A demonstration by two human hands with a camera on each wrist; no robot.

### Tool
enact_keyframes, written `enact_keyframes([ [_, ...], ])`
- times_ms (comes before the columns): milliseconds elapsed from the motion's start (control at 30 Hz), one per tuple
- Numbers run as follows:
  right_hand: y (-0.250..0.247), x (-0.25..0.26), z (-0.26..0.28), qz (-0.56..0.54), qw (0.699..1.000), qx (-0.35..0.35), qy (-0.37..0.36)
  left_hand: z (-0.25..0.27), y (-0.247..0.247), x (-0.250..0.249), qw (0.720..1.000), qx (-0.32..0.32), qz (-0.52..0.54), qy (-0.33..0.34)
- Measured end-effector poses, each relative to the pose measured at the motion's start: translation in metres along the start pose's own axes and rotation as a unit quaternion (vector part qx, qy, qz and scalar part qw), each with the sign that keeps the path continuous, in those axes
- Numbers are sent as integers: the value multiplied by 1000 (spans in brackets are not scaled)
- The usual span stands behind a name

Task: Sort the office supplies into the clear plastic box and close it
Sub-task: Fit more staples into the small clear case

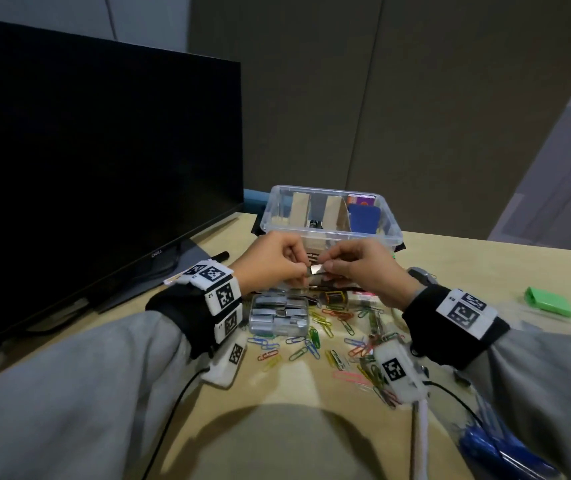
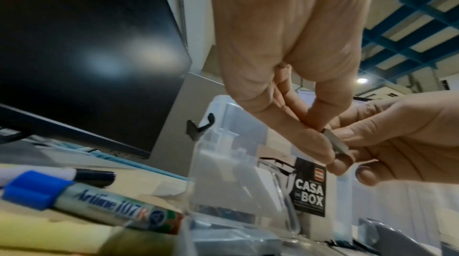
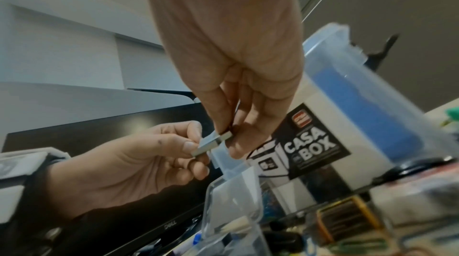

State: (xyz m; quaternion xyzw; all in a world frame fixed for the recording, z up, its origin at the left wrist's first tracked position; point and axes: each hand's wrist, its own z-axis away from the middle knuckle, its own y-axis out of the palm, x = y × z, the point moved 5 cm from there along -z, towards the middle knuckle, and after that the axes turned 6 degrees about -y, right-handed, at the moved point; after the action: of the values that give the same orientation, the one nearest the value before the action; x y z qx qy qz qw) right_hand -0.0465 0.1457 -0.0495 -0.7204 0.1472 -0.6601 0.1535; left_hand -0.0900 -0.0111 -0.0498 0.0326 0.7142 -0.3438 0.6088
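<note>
Both hands pinching one staple strip

Left hand and right hand are each gripping an end of the strip, long axis running hand to hand; box sitting beyond the grip.

Staple strip, silver, pinched btwn both hands; open clear plastic box just beyond; coloured paper clips scattered below.

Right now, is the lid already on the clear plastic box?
No, in the head view the clear plastic box stands open at the top, its cardboard dividers and a blue item showing inside with no lid over them.
</note>
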Motion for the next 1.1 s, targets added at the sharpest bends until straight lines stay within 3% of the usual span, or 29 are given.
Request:
enact_keyframes([
  [233,32,-1,-14,-17,999,39,-6,6,-13,22,995,3,85,-57],
  [367,42,-3,-20,54,997,51,-37,9,-16,32,991,6,105,-86],
  [500,52,8,-18,241,955,77,-152,9,-18,43,981,-6,133,-141],
  [600,61,15,-16,313,920,91,-217,11,-18,47,975,-2,138,-172],
  [667,66,15,-16,341,908,98,-224,12,-19,49,979,-13,94,-180],
  [733,71,15,-16,356,903,111,-213,13,-25,49,985,-50,-22,-161],
  [867,83,13,-18,381,892,145,-195,18,-39,46,960,-107,-222,-130],
  [1000,95,17,-18,408,877,158,-200,24,-35,58,953,-22,-221,-205],
  [1100,104,18,-20,423,868,174,-193,25,-33,61,956,7,-178,-234],
])
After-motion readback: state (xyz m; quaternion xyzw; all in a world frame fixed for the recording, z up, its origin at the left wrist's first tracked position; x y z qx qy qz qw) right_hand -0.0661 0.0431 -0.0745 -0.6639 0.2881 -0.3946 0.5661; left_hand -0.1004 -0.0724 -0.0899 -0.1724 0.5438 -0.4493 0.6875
